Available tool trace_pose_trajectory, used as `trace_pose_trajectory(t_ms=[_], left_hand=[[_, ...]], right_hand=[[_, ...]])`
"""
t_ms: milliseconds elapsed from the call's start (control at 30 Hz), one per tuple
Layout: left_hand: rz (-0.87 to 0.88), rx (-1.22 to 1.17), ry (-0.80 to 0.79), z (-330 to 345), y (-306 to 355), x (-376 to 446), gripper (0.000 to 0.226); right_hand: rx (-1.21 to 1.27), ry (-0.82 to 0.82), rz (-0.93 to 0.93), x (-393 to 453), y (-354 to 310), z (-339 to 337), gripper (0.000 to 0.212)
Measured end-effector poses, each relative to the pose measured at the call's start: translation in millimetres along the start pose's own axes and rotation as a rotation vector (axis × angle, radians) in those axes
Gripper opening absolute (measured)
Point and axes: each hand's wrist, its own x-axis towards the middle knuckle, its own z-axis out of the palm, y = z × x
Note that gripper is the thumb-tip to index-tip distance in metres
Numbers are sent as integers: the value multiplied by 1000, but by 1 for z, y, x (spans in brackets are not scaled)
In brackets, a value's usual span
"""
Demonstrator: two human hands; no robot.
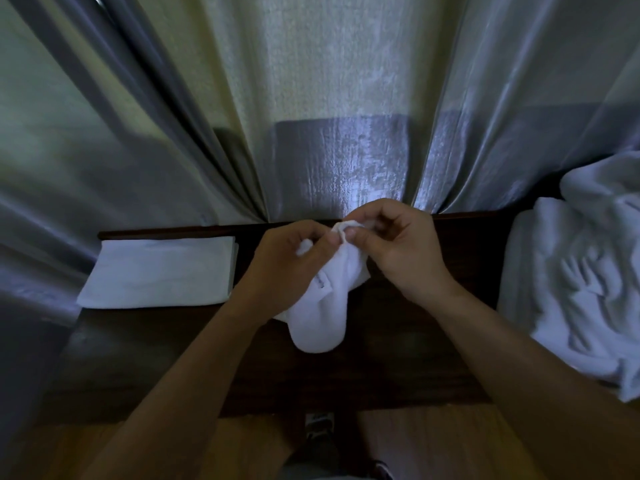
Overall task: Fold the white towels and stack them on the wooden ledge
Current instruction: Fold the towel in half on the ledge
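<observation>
Head view: your left hand [291,258] and right hand [391,244] pinch 1 towel [322,306] by its top edge, letting it hang over the ledge [398,341], likely to find corners; folded towel [159,271] left, heap [581,271] right

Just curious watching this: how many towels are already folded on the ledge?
1: a folded towel lies flat at the left of the wooden ledge. More may be hidden beneath it, since layered edges show at its right side.

No legible text, labels, brands or numbers anywhere in view.
</observation>
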Motion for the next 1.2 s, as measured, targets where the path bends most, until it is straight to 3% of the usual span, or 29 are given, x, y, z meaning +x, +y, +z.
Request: trace_pose_trajectory(t_ms=[167,500,667,967,1200], left_hand=[[-70,-46,171,-2,-1,1,23],[-57,-101,175,4,-5,1,7],[-67,-114,172,2,-8,4,5],[10,-148,54,-1,-6,6,13],[26,-162,-39,-2,-4,12,12]], right_hand=[[-62,-13,-15,2,-3,-3,14],[-123,-167,58,12,-7,-5,12],[-171,-398,112,19,-11,-15,20],[-200,-261,100,22,-7,-13,21],[-107,-261,133,23,-4,-12,25]])
